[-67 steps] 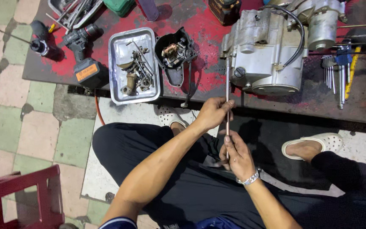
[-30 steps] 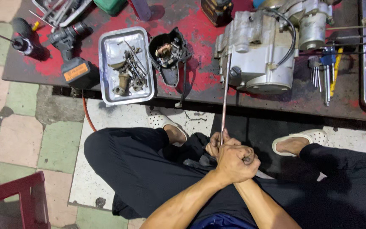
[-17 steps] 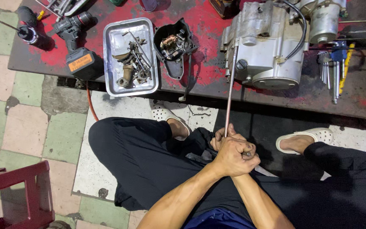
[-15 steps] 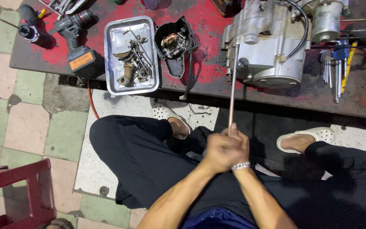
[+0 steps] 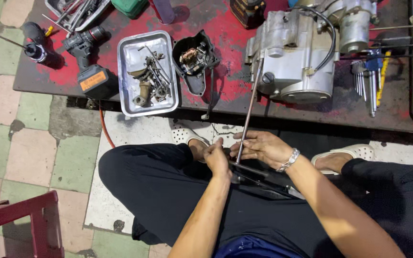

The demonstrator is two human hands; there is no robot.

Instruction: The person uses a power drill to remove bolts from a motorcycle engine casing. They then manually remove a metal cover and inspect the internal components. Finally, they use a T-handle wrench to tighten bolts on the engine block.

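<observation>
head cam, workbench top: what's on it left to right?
Black bottle → cordless drill → metal parts tray → black engine cover → long rod held by left hand and right hand → engine block → hex keys

The counter [image 5: 225,28] stood ahead of the seated person's crossed legs. On it, the engine block [image 5: 295,62] sat toward the right, with a row of hex keys [image 5: 369,81] just to its right. A tray of small parts [image 5: 145,71] lay left of centre, an open engine cover [image 5: 194,62] between tray and engine, and a cordless drill [image 5: 88,62] left of the tray. A long rod [image 5: 247,112] ran from the engine down to the lap, where the left hand [image 5: 216,160] and right hand [image 5: 264,148] met beside it. A stool [image 5: 20,224] stood on the floor at the near left.
</observation>
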